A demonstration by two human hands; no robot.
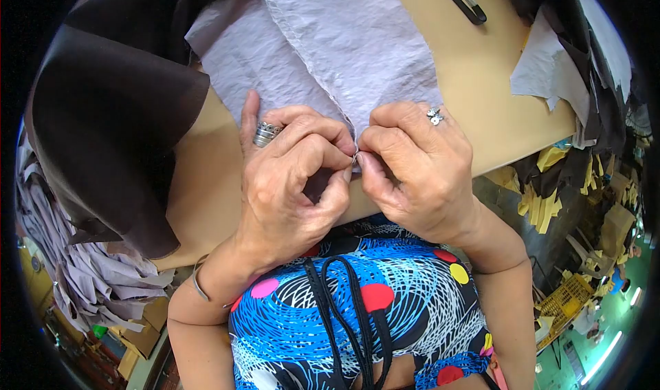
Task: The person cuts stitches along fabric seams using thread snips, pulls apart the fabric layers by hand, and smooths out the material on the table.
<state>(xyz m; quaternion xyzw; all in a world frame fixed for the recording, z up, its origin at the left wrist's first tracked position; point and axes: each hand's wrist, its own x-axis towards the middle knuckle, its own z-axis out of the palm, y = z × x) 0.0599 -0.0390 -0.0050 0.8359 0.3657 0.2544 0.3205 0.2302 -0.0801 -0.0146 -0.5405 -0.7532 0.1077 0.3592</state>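
A pale lilac-grey piece of fabric [350,39] with a stitched seam lies over the tan table. My left hand [289,170] pinches the fabric's near edge at the end of the seam, thumb and index finger pressed together, little finger raised. Right beside it, my right hand [419,166] pinches the same spot, its fingertips touching those of the left. Whatever fine bit of thread or edge sits between the fingertips is too small to make out. Rings show on both hands.
Dark brown material [117,122] drapes over the left of the tan table [495,80]. Stacked grey fabric [89,266] hangs at the left edge. Black-handled tweezers or snips [467,5] lie at the top. Grey scraps [550,73] are at the right; a yellow crate [564,311] stands below.
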